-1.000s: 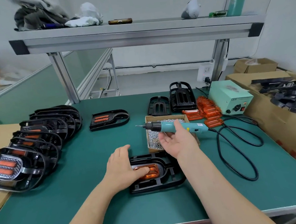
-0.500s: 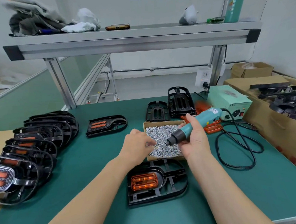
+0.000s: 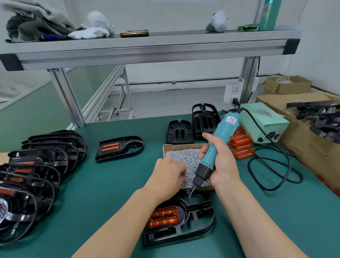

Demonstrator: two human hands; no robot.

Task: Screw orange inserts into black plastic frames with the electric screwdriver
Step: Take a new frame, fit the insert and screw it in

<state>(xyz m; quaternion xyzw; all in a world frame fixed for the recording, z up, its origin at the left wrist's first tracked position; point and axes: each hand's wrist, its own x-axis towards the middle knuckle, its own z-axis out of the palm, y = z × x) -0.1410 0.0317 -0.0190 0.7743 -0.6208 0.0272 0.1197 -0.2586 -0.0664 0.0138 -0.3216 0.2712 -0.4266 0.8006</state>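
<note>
Right hand (image 3: 221,162): fingers wrapped tight round the teal barrel of the electric screwdriver (image 3: 216,145), which is tilted, bit pointing down and to the left.
Bit tip: hangs just above the far edge of the black frame (image 3: 192,228), by the near rim of the box of screws (image 3: 165,149). I cannot tell if it is touching either.
Left hand (image 3: 168,175): knuckles up, fingers bent down into the loose screws. I cannot tell whether they have one pinched, because the hand hides them.
Black frame: lies flat on the counter (image 3: 89,195), closest to the person and just in front of the box.
Orange insert (image 3: 164,219): seated in the left part of that frame. I can make out no screw heads in it.
Step, as I read it: fetching a screw to put on the bit.
Risk, loose insert: neither hand steadies the frame, so a push from the driver could slide it or lift the insert out of its seat.
Risk, screw: a small screw pinched from a heap may drop into the frame's ribs or go onto the bit crooked and cross-thread.
Risk, box: the lowered bit is close to the cardboard rim, and a nudge could spill screws.
Risk, cable (image 3: 248,166): it lies looped to the right and could drag at the tool.
</note>
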